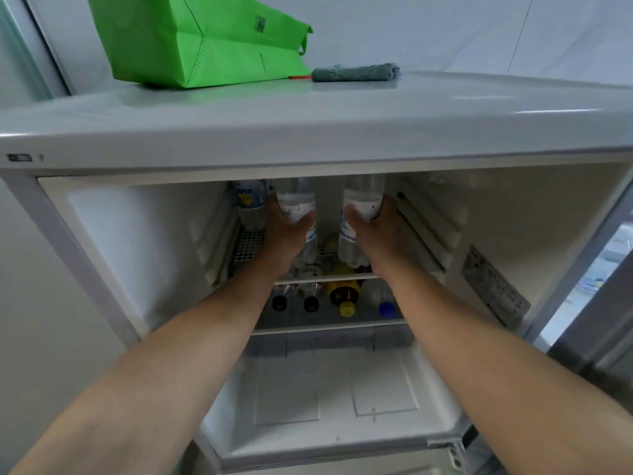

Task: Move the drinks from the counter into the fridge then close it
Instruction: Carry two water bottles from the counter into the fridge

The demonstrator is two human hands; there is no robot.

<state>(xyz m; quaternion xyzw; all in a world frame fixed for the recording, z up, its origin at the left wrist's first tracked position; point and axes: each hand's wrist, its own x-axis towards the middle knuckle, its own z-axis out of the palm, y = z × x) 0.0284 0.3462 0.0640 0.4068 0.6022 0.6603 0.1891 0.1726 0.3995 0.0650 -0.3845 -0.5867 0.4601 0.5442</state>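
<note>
The fridge (308, 138) stands open below me, and both my arms reach deep into its upper compartment. My left hand (286, 231) is wrapped around a clear water bottle (296, 198) standing upright over the top wire shelf. My right hand (375, 228) grips a second clear water bottle (363, 197) just to the right of it. A third bottle with a blue and yellow label (251, 204) stands at the back left of that shelf. The bottles' caps are hidden behind the fridge's top edge.
On the shelf below lie several bottles with their caps facing me, among them a yellow-capped one (346, 296) and a blue-capped one (387, 308). A green bag (205, 39) and a folded grey cloth (356, 73) sit on the fridge top. The open door's edge (582, 303) is at the right.
</note>
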